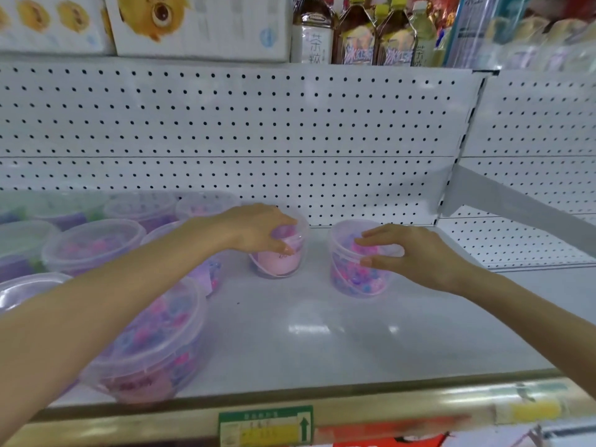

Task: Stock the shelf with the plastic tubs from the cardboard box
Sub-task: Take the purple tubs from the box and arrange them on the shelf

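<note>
Both tubs stand upright on the shelf [322, 337], right under my hands. My left hand [258, 230] is curled over the lid of the left tub [279, 264], fingers hooked down its far side and thumb at the near wall, so I hold it from above. My right hand [419, 256] holds the right tub [351, 277] more loosely. The fingers lie nearly straight across the lid and the thumb sits against the wall just under the rim, pinching that edge.

The two tubs are near each other but apart, with a strip of bare shelf between them. Each is a short round pail whose axis runs straight up, so there is no long side to line up. What the coming move turns on, I think, is that each tub already rests flat beneath its own hand. Letting go means lifting the fingers straight up without dragging a lid along.

The walls are clear thin plastic, smooth and slightly flexible by the look of them. Pink, purple and blue beads show through, and each tub has a thin bail handle hanging at the front. The left tub carries a pale pink label.

More stocked tubs [93, 245] crowd the shelf beyond my left forearm, and one larger tub [151, 346] sits beneath it. The perforated back panel [258, 124] rises beyond my fingertips. The cardboard box is out of sight.
</note>
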Demonstrator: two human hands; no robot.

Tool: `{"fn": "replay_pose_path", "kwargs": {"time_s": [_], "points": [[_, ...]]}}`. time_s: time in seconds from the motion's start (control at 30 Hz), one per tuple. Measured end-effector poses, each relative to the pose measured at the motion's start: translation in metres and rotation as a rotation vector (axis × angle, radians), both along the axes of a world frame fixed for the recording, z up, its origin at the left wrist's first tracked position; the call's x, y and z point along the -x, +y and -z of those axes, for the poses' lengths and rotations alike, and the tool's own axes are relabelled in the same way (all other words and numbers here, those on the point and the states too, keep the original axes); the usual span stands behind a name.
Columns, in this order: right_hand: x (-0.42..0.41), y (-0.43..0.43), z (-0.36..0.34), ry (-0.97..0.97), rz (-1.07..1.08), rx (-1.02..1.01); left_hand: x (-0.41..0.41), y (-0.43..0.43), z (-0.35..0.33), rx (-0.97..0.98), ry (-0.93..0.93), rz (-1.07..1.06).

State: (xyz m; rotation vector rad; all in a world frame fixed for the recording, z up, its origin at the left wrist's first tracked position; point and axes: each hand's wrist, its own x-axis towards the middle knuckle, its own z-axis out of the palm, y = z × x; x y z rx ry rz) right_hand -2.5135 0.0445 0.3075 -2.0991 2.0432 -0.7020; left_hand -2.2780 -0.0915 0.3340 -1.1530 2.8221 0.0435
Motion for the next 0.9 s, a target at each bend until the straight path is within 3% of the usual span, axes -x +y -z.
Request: {"fn": "replay_pose_path", "kwargs": {"time_s": [0.27,0.4,0.63,0.9], "points": [[0.003,-0.025,-0.011,0.008,-0.056,-0.118,-0.012,-0.029,-0.003,0.068,-0.057,0.041],[-0.004,-0.038,-0.012,-0.027,0.037,-0.05,-0.013,-0.039,-0.005,0.014,-0.04,0.023],[-0.03,-0.064,-0.008,0.173,0.088,-0.077,-0.01,-0.057,0.0,-0.042,0.014,0.009],[-0.033,-0.093,-0.006,0.235,0.102,-0.063,-0.008,-0.077,0.008,-0.132,0.079,-0.009]]}}
